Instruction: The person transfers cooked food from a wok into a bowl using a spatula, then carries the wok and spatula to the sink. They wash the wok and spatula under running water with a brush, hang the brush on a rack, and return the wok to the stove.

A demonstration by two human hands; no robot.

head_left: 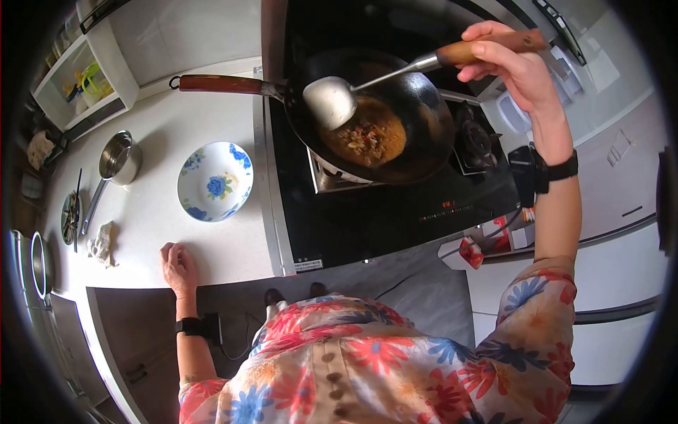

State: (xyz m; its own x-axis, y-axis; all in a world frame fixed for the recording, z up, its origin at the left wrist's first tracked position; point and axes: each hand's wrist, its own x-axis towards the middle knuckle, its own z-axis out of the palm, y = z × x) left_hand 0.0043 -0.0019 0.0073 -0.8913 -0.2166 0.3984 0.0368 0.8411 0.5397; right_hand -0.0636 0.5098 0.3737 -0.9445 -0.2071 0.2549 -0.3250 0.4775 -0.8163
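My right hand [510, 62] is closed around the wooden handle of a metal wok spatula [330, 102]. The spatula's broad, shiny head is over the left part of a dark wok [432, 131], above brown sauce with chopped bits [374, 138]. The wok sits on the left burner of a black glass stove, its wooden handle pointing left over the counter. My left hand [179, 268] rests at the counter's front edge with its fingers curled and nothing visible in them. Beyond it, nearest to that hand, stands a white bowl with blue flowers [215, 181].
The stove [395, 219] has a second burner [478, 141] at right. On the white counter [152, 219] are a small metal saucepan [121, 159], a crumpled white cloth [102, 244], and a dish with chopsticks [70, 215]. A shelf [116, 53] stands at back left.
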